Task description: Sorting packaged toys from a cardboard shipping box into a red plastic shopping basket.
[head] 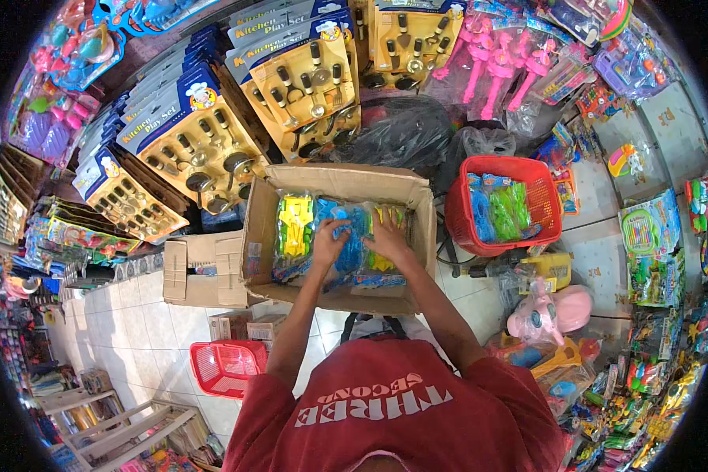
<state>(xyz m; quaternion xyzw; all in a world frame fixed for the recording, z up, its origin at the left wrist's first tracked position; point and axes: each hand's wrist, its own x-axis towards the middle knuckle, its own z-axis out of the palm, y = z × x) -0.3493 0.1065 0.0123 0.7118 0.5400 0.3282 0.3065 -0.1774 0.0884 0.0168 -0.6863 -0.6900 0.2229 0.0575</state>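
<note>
A cardboard box (pixel 336 302) with its top open stands before me and holds plastic toys in clear bags. On its left side lies a bagged yellow and green toy (pixel 295 226). Bagged blue toys (pixel 349 255) fill the middle. My left hand (pixel 329 243) is over their left part with its fingers bent; whether it pinches the plastic cannot be told. My right hand (pixel 389 238) lies spread on another bagged yellow and green toy (pixel 381 263) at the right, partly covering it.
Right of the box, a red plastic basket (pixel 495 245) holds blue and green bagged toys. Carded kitchen play sets (pixel 183 147) hang beyond the box. At left are a smaller carton (pixel 203 295) and another red basket (pixel 227 377) on the tiled floor (pixel 135 312). A bagged pink toy (pixel 537 315) is at right.
</note>
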